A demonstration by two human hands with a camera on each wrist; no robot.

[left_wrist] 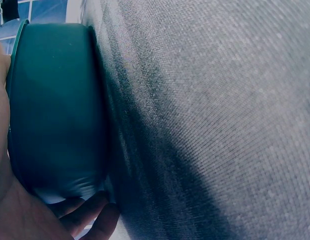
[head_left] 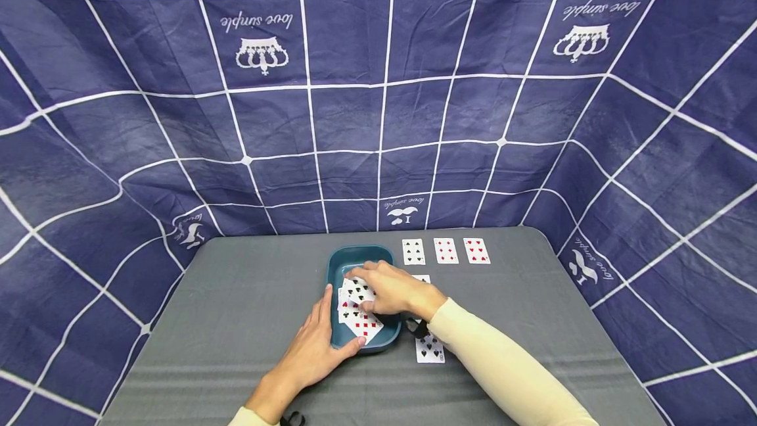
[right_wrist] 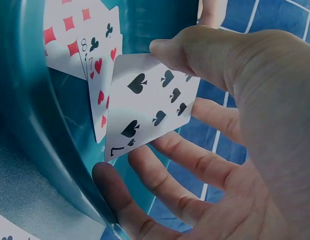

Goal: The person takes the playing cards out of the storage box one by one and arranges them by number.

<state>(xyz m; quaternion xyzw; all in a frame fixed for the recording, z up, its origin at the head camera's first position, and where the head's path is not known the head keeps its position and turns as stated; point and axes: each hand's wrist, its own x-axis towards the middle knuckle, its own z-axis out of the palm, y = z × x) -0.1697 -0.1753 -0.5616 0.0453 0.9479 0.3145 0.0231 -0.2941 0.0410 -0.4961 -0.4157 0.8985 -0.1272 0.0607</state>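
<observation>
A dark teal tray (head_left: 336,261) stands on the grey table with several loose playing cards inside. My right hand (head_left: 393,288) is over the tray and pinches a seven of spades (right_wrist: 150,95) between thumb and fingers; the card is tilted. Under and beside it lie a seven of hearts (right_wrist: 99,95), a card of clubs (right_wrist: 109,31) and a card of diamonds (head_left: 365,327). My left hand (head_left: 310,344) rests against the tray's near left corner. Its fingers lie extended along the outer wall (left_wrist: 57,110) and its thumb touches the near rim.
Three face-up cards form a row beyond the tray to the right: a spade card (head_left: 412,252), a diamond card (head_left: 446,250) and a heart card (head_left: 476,250). Nearer, an eight of spades (head_left: 430,350) and another card (head_left: 423,278) lie partly hidden by my right arm.
</observation>
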